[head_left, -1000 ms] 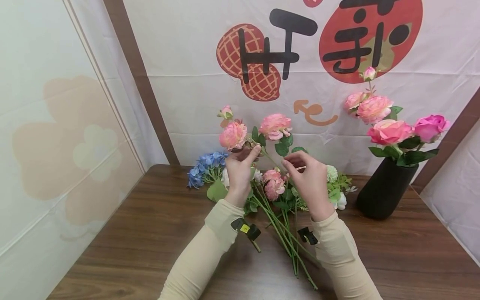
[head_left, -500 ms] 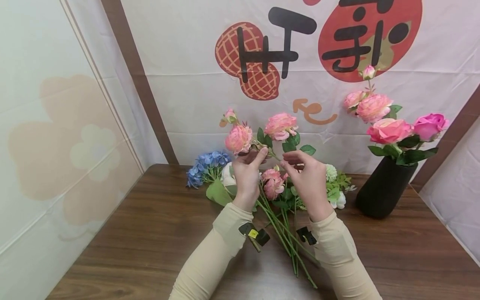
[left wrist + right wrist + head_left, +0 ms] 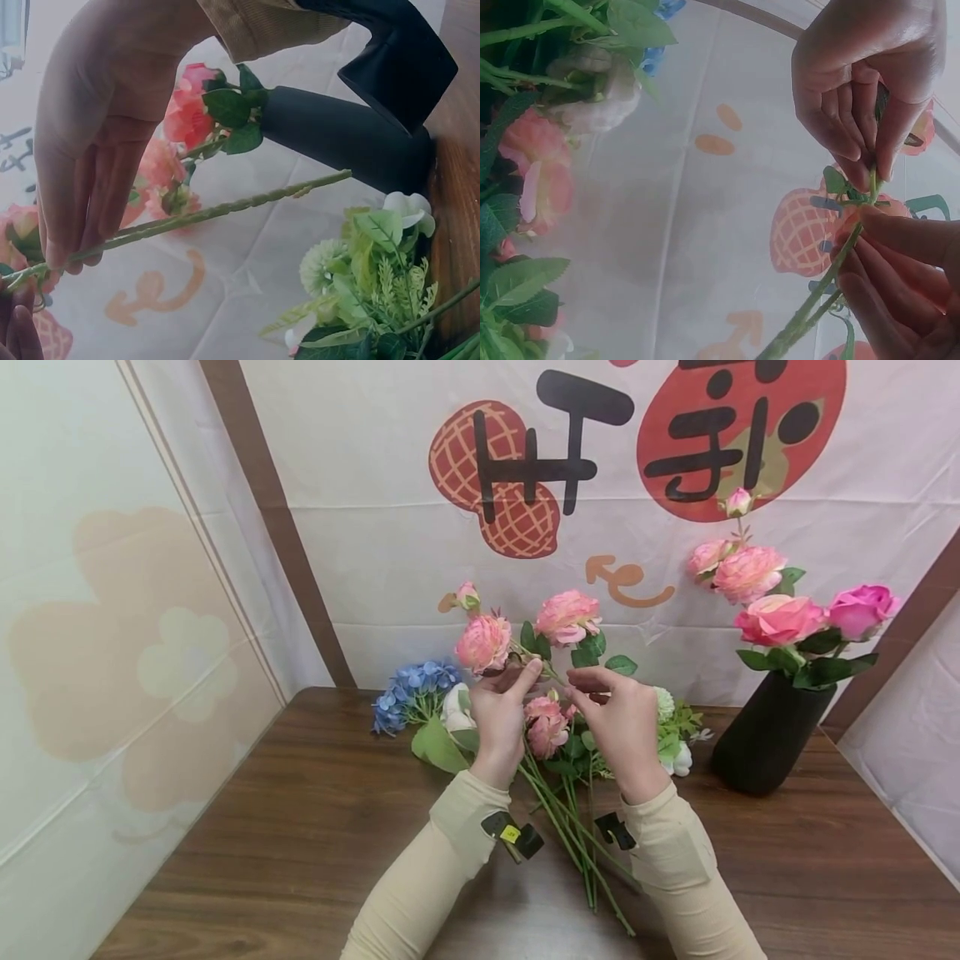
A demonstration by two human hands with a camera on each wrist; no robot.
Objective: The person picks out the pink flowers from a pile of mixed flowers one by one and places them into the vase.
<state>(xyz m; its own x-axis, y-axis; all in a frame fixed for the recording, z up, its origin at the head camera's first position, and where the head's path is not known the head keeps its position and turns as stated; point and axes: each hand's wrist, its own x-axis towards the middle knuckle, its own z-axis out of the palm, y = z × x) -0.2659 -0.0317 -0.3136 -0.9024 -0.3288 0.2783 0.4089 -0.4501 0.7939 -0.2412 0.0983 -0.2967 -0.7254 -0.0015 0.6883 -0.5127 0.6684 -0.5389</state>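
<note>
Both hands hold one artificial peony spray above the table. Its pink blooms (image 3: pixel 483 644) and small bud (image 3: pixel 467 596) stand at the top, with dark green leaves (image 3: pixel 590 649) beside the right bloom. My left hand (image 3: pixel 498 718) pinches the stem just below the blooms, thumb uppermost. Slightly lower, my right hand (image 3: pixel 622 722) pinches the same stem between thumb and fingertips. In the left wrist view, the green stem (image 3: pixel 225 211) runs past the right hand and its cut end is free. The right wrist view has the left hand (image 3: pixel 870 90) above the right hand (image 3: pixel 900 277).
Cut flowers lie beneath the hands: blue hydrangea (image 3: pixel 416 693), pink peony (image 3: pixel 547 727) and white blooms (image 3: pixel 681 760), their long stems (image 3: pixel 581 835) toward the table's front. At right, a black vase (image 3: pixel 772 735) holds pink roses (image 3: pixel 780 622) and peonies. A printed cloth (image 3: pixel 375 552) hangs behind.
The left hand and the peony spray have moved to the right, closer to the right hand. The right hand has stayed nearly in place.
</note>
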